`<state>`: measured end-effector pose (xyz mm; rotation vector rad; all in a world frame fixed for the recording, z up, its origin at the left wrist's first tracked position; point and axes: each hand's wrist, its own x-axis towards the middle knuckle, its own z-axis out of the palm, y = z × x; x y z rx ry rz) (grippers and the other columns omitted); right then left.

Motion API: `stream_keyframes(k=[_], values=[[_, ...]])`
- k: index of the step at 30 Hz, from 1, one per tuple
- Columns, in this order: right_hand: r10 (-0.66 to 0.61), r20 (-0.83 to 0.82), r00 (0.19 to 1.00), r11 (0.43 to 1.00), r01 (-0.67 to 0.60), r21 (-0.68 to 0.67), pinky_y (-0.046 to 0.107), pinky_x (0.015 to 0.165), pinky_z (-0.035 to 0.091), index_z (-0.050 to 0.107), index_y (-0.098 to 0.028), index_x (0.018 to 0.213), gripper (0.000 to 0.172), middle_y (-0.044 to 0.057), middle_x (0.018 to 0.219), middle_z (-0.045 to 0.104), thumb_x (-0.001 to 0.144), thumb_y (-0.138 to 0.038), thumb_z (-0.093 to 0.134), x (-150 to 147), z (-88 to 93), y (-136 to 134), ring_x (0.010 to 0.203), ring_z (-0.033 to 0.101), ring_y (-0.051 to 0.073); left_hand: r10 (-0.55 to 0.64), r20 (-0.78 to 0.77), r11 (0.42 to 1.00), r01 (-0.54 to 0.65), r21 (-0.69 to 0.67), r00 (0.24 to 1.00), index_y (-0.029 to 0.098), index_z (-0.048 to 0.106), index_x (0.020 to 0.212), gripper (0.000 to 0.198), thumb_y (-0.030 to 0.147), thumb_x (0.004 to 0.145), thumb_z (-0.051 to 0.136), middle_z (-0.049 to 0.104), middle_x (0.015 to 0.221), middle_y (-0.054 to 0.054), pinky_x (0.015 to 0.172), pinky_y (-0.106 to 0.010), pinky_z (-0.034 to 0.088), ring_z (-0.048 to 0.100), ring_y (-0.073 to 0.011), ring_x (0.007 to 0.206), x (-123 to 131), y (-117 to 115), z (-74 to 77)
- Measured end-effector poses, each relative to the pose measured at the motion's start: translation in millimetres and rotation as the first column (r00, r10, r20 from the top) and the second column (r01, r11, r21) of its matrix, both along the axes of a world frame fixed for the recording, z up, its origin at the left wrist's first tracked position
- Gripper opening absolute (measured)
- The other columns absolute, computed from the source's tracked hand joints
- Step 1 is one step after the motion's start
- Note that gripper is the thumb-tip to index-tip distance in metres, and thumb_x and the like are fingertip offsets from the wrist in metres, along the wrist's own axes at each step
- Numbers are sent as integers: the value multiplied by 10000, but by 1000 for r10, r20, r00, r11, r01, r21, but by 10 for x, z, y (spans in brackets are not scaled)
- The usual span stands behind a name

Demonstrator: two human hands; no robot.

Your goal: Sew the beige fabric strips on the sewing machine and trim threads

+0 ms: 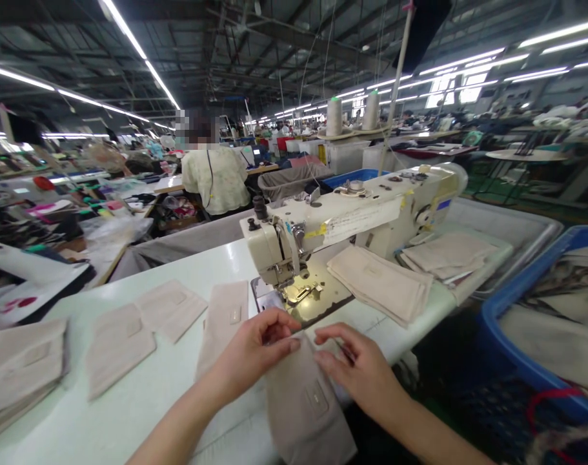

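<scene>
A beige fabric piece [298, 420] with a small stitched-on patch hangs over the table's front edge, below the sewing machine [342, 213]. My left hand [255, 349] has its thumb on the upper left corner of this piece, the fingers curled behind. At the opposite edge, my right hand [356, 368] pinches the fabric with thumb and forefinger; a small dark thing shows between its curled fingers, too unclear to name. The needle and metal plate [306, 294] lie just beyond both hands. Another patched piece [226, 323] lies flat beside my left hand.
Several patched pieces [119, 349] are spread across the table's left side. One fabric stack [381, 281] rests right of the needle, another [448, 255] farther right. A blue basket [497, 310] of fabric stands at right. Ahead, a person [216, 174] sits facing away.
</scene>
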<state>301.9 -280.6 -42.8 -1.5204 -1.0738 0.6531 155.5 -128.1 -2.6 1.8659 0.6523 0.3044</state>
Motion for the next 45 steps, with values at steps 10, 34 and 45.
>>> stream_keyframes(k=[10, 34, 45], values=[[-89, -246, 965, 996, 94, 9, 258, 581, 402, 660, -167, 829, 230, 1, 706, 597, 789, -393, 644, -13, -48, 282, 623, 481, 142, -16, -32, 998, 14, -57, 999, 165, 685, 801, 235, 367, 694, 741, 680, 800, -22, 683, -263, 427, 577, -172, 768, -19, 23, 13], [-133, -204, 970, 985, 152, 82, 272, 611, 408, 668, -168, 821, 279, 12, 746, 619, 771, -443, 682, -46, 56, 223, 653, 500, 149, -9, 13, 1000, 9, -25, 1000, 188, 768, 811, 321, 497, 755, 701, 731, 860, -53, 773, -303, 453, 606, -228, 853, -83, 17, 48], [-154, -228, 961, 979, 179, 93, 287, 647, 428, 653, -166, 803, 317, 12, 745, 618, 775, -480, 689, -92, 107, 156, 683, 526, 160, -2, 48, 917, 21, -398, 999, 180, 759, 990, 469, 435, 612, 869, 753, 903, -54, 762, -284, 482, 638, -203, 831, -75, -51, -19]])
